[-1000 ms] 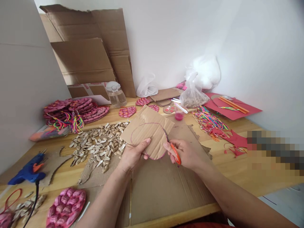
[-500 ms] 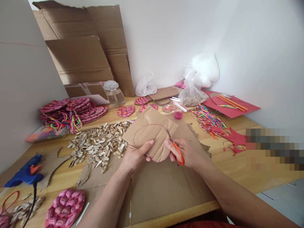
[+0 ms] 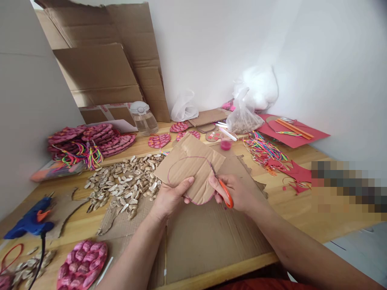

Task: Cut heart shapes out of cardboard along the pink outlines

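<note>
A piece of cardboard [image 3: 193,161] with a purple curved outline drawn on it is held up over the table. My left hand [image 3: 175,195] grips its lower left part, thumb on top and fingers beneath. Orange-handled scissors [image 3: 226,194] are in my right hand [image 3: 234,191], which is closed around the handles at the cardboard's right edge. The blades are mostly hidden by the cardboard and my thumb. Along the right side, the cut edge follows the purple line. Below lies a large flat cardboard sheet [image 3: 211,245] on the wooden table.
Peanut shells [image 3: 127,181] lie spread to the left, with a blue glue gun [image 3: 33,219] beyond them. A pink shell-covered disc [image 3: 83,264] sits at the near left. Behind stand a bottle [image 3: 143,119] and a bag [image 3: 243,114]; coloured cords [image 3: 266,147] lie right.
The view has shifted slightly. Both hands keep their hold on the cardboard and scissors, with hardly any visible movement between them.
</note>
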### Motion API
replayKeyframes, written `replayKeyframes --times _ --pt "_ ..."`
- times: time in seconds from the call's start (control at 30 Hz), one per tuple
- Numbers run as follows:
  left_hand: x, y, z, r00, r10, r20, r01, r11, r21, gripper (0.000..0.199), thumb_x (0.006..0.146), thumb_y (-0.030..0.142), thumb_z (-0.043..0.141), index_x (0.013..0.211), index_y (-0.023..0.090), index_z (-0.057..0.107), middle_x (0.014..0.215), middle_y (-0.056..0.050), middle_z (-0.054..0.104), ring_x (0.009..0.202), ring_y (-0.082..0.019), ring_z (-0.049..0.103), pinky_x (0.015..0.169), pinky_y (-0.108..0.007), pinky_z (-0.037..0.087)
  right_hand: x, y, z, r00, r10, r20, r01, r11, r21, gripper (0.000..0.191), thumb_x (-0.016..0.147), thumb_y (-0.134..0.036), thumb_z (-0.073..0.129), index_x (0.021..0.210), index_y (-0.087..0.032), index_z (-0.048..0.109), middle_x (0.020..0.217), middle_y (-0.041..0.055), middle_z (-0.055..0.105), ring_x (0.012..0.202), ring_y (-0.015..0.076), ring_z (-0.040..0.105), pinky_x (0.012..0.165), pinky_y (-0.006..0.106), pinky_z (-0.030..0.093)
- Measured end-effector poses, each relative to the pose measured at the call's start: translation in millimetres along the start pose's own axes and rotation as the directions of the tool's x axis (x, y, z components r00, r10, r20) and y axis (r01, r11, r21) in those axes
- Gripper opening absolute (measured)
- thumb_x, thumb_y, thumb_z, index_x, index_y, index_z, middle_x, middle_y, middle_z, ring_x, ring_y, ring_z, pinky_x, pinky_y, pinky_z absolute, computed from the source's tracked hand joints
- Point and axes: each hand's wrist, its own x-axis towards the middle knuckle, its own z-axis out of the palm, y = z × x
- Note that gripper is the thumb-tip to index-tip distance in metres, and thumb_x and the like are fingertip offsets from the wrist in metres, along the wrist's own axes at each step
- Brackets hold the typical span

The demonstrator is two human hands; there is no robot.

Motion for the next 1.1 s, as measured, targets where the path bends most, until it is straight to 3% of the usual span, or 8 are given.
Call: replayKeyframes --times 0.5,0.87,1.1 --pt "0.3 0.0 1.6 1.000 0.003 -0.018 -0.004 1.000 -0.020 0.035 0.071 0.036 0.084 0.090 0.012 0.066 0.063 0.001 0.062 0.042 -0.009 0.050 0.032 -0.019 0.043 0.6 -4.9 6.1 0.997 0.018 -0.080 -0.014 0.999 0.048 0.057 0.078 -0.072 0.062 0.059 -0.020 0.048 0.045 -0.0039 0.047 0.039 0.0079 0.041 0.040 0.021 0.031" --pt "1.2 0.9 0.7 0.999 -0.023 -0.024 0.022 0.999 -0.025 0.038 0.069 0.036 0.086 0.091 0.012 0.066 0.066 0.001 0.063 0.044 -0.008 0.050 0.033 -0.018 0.043 4.9 5.5 6.5 0.992 0.027 -0.120 -0.024 0.999 0.033 0.056 0.080 -0.071 0.062 0.058 -0.020 0.048 0.041 -0.0043 0.046 0.036 0.0083 0.041 0.039 0.021 0.032" --pt "-0.8 1.6 -1.4 0.998 -0.052 0.040 0.050 0.998 0.040 0.037 0.072 0.039 0.084 0.089 0.013 0.066 0.059 0.002 0.062 0.039 -0.008 0.048 0.033 -0.019 0.040 3.8 -0.8 2.7 0.998 0.055 -0.008 -0.054 0.996 0.069 0.060 0.082 -0.073 0.056 0.056 -0.019 0.050 0.045 -0.0021 0.049 0.039 0.0083 0.040 0.041 0.022 0.030"
